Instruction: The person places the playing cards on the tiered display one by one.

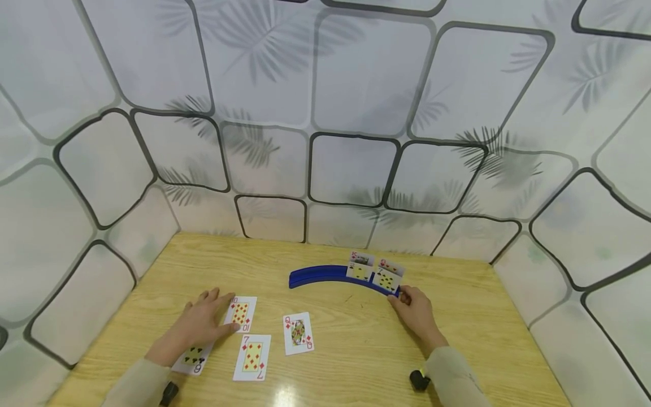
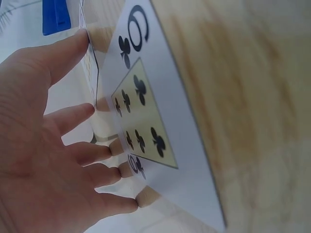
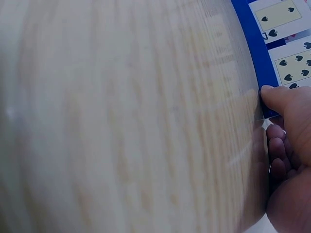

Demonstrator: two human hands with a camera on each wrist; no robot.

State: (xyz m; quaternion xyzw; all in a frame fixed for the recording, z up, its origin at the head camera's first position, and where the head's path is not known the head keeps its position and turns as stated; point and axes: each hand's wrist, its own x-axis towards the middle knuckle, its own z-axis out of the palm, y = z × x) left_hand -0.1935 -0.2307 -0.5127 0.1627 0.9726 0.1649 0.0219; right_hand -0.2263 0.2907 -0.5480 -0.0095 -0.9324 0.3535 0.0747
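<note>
My left hand [image 1: 195, 324] lies spread over the table, its thumb and index finger touching the ten of diamonds [image 1: 240, 314]. Under its wrist side lies the six of clubs [image 1: 194, 357], partly covered; the left wrist view shows that card [image 2: 146, 116] large beside the fingers. With thumb in front and the other fingers curled, my right hand [image 1: 418, 316] grips the right end of a curved blue card holder [image 1: 317, 274]. In the holder stand a seven of spades [image 1: 386, 280], another spade card [image 1: 359, 272] and red-marked cards behind them.
The seven of diamonds [image 1: 252, 357] and queen of diamonds [image 1: 298, 333] lie face up between the hands. A black object [image 1: 419, 380] is by the right sleeve. Patterned panels [image 1: 269, 220] enclose the wooden table [image 1: 346, 362] at the back and sides.
</note>
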